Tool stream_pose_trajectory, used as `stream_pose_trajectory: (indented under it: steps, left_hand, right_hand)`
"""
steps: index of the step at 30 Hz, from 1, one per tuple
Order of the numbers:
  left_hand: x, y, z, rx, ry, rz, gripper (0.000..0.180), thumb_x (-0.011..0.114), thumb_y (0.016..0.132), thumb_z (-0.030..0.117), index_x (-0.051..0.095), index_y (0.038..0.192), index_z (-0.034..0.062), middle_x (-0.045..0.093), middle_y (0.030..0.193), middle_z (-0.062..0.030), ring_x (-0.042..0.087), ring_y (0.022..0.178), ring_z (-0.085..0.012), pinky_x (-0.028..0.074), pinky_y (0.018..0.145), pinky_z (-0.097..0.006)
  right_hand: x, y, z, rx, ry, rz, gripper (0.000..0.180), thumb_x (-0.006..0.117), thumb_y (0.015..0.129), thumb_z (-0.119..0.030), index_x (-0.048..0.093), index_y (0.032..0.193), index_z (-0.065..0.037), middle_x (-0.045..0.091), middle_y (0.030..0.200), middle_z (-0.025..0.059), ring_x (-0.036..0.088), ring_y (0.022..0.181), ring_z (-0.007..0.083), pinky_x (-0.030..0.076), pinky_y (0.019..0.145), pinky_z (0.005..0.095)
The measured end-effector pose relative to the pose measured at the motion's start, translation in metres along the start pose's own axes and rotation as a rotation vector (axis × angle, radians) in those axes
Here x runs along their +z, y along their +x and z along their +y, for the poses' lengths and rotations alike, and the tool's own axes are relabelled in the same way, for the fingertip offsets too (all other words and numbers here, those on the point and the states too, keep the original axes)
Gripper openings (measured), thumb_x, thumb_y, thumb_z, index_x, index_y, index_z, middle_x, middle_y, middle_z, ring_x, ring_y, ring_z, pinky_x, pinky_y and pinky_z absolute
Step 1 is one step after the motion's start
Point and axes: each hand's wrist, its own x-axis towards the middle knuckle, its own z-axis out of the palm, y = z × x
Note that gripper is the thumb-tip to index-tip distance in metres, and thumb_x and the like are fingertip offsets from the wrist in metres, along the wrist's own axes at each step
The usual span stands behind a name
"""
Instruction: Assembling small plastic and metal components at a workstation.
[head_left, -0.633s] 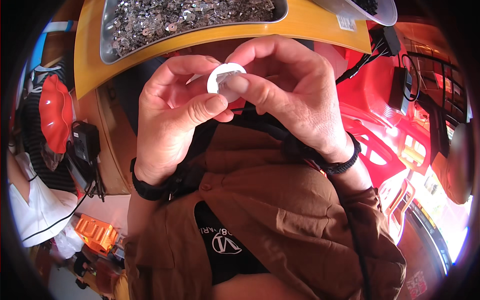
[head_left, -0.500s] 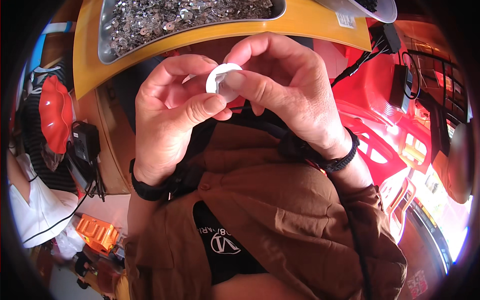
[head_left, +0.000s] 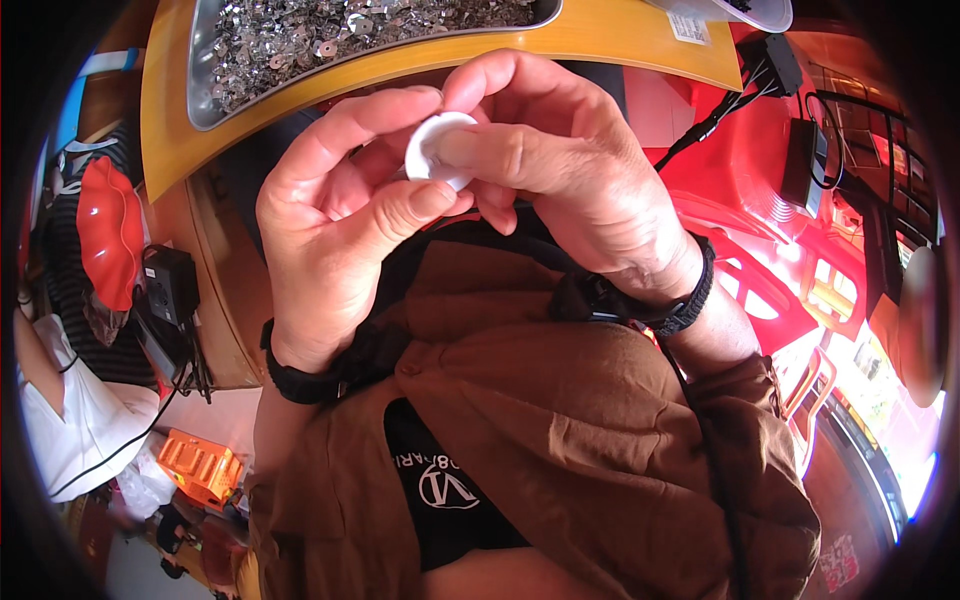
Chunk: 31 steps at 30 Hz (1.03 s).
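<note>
Between both hands I hold a small round white plastic cap (head_left: 420, 150) with a raised rim, its hollow side turned up toward me. My left hand (head_left: 335, 210) grips its left and lower edge between thumb and fingers. The thumb of my right hand (head_left: 580, 165) presses into the hollow, and its fingers curl round the far side. Whatever lies under that thumb is hidden. Just beyond my hands, a metal tray (head_left: 207, 100) heaped with small shiny metal pieces (head_left: 300, 50) rests on the yellow table.
The curved edge of the yellow table (head_left: 165, 130) runs beyond my hands. A clear plastic container (head_left: 765, 14) stands at its far right. Red plastic chairs (head_left: 750, 270) are to the right. At left are a red wavy-edged object (head_left: 110, 232), a black adapter (head_left: 172, 283) and an orange basket (head_left: 198, 467).
The white cap has tipped so its hollow faces up more. My right thumb has moved from the rim into the hollow. Both hands have shifted slightly left and away.
</note>
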Motion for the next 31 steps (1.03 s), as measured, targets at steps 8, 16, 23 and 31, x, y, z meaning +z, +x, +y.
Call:
stream_pose_trajectory:
  steps: [8,16,23,31]
  left_hand:
    - [-0.004,-0.002,0.003,-0.041,-0.046,0.079,0.044,0.065,0.083,0.01,0.047,0.122,0.0,0.055,0.116,-0.0123,0.059,0.098,-0.0191,0.055,0.072,-0.027]
    - [-0.002,0.002,0.0,0.011,-0.27,0.097,0.037,0.067,0.077,-0.005,0.052,0.11,-0.0023,0.061,0.105,-0.0139,0.062,0.094,-0.0201,0.053,0.082,-0.031]
    - [-0.004,0.0,-0.002,0.035,-0.259,0.095,0.037,0.067,0.076,-0.008,0.052,0.109,-0.0028,0.062,0.104,-0.014,0.062,0.093,-0.019,0.052,0.082,-0.029]
    - [-0.006,-0.001,-0.002,0.011,-0.272,0.036,0.038,0.067,0.076,-0.006,0.052,0.11,-0.0028,0.062,0.104,-0.0167,0.063,0.094,-0.0227,0.053,0.08,-0.031]
  right_hand:
    - [-0.007,-0.003,-0.004,-0.79,-1.007,0.161,0.029,0.076,0.07,-0.002,0.064,0.097,-0.003,0.062,0.086,0.0039,0.057,0.068,0.0076,0.045,0.053,0.0199]
    - [-0.013,0.006,0.002,-1.165,-1.246,0.082,0.038,0.081,0.057,-0.007,0.068,0.092,-0.005,0.06,0.081,0.0053,0.058,0.066,0.0143,0.046,0.054,0.0239]
    - [-0.01,0.006,0.002,-1.178,-1.259,0.075,0.037,0.08,0.057,-0.008,0.066,0.091,-0.002,0.06,0.081,0.0057,0.058,0.065,0.0159,0.048,0.056,0.0266]
    - [0.0,-0.006,-0.003,-1.077,-1.464,0.081,0.037,0.079,0.059,-0.007,0.064,0.092,-0.004,0.06,0.085,0.0076,0.06,0.07,0.0196,0.049,0.058,0.0282]
